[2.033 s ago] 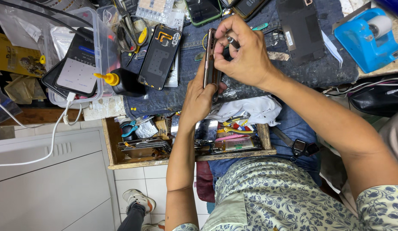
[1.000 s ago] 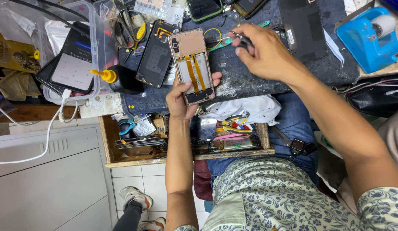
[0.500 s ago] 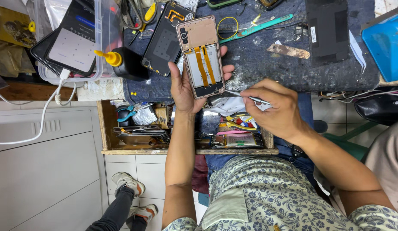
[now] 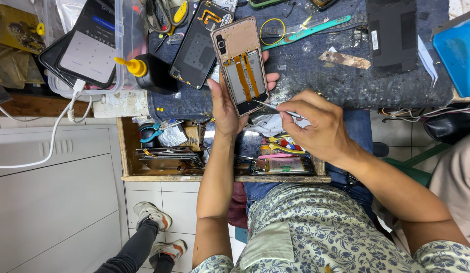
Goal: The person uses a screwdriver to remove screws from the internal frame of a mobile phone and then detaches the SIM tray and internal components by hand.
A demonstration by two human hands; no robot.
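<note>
Opened phone [image 4: 241, 65], gripped upright in my left hand [image 4: 226, 108] above the counter [image 4: 316, 76], runs near-to-far; right hand [image 4: 316, 126] fingers pinch tweezers [image 4: 275, 108] at its near-right end.

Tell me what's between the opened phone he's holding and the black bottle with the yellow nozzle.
In the head view, a black phone back cover lies on the bench between the opened phone in the left hand and the black bottle.

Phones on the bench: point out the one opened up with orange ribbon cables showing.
The opened phone in the left hand; the others lie on the bench, showing no orange cables.
</note>
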